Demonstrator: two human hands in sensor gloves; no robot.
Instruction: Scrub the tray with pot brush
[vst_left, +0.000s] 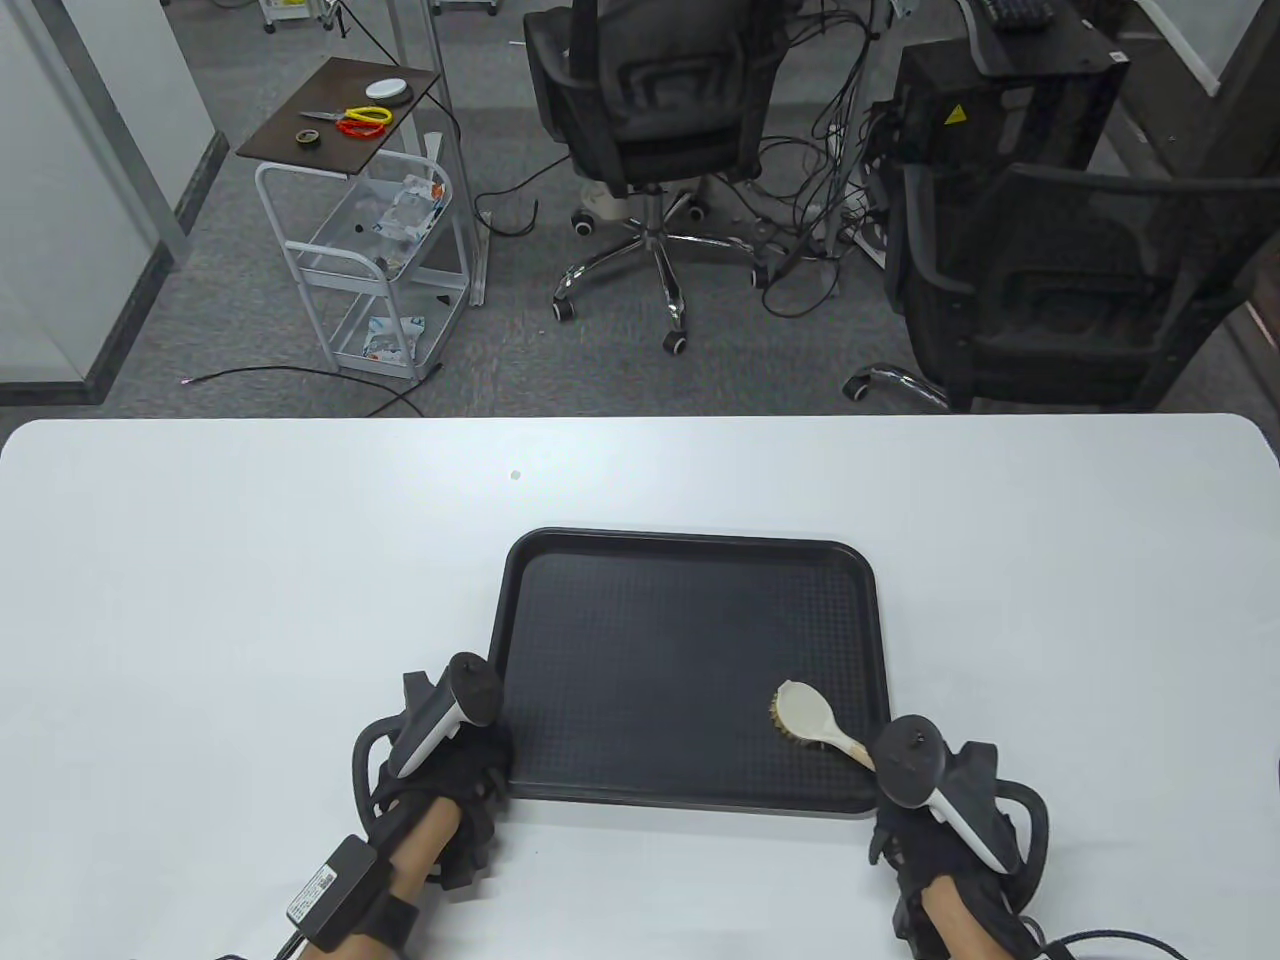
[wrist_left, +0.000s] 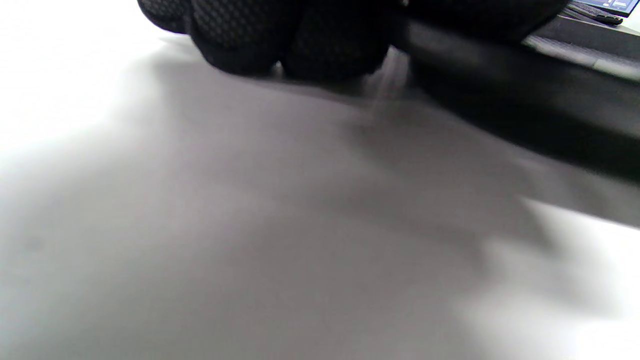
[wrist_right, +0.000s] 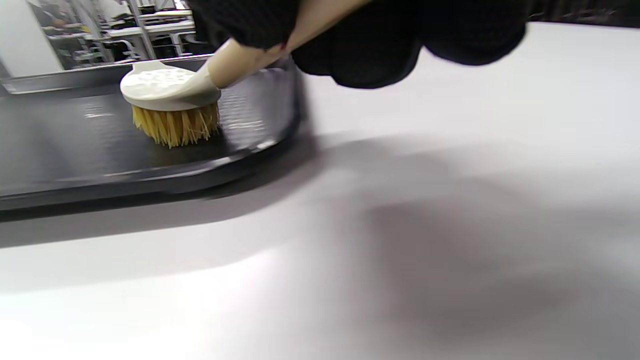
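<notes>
A black plastic tray (vst_left: 690, 560) lies flat on the white table, near its front middle. My right hand (vst_left: 915, 790) grips the handle of a pot brush (vst_left: 805, 712) with a cream head and yellow bristles. The bristles press on the tray floor near its front right corner, as the right wrist view shows the brush (wrist_right: 170, 100) on the tray (wrist_right: 60, 145). My left hand (vst_left: 470, 750) holds the tray's front left corner. In the left wrist view my gloved fingers (wrist_left: 250, 35) rest against the tray's rim (wrist_left: 525, 105).
The white table (vst_left: 250, 560) stretches wide on both sides of the tray. Beyond its far edge stand two black office chairs (vst_left: 650, 110), a white wire cart (vst_left: 370, 260) and loose cables on the floor.
</notes>
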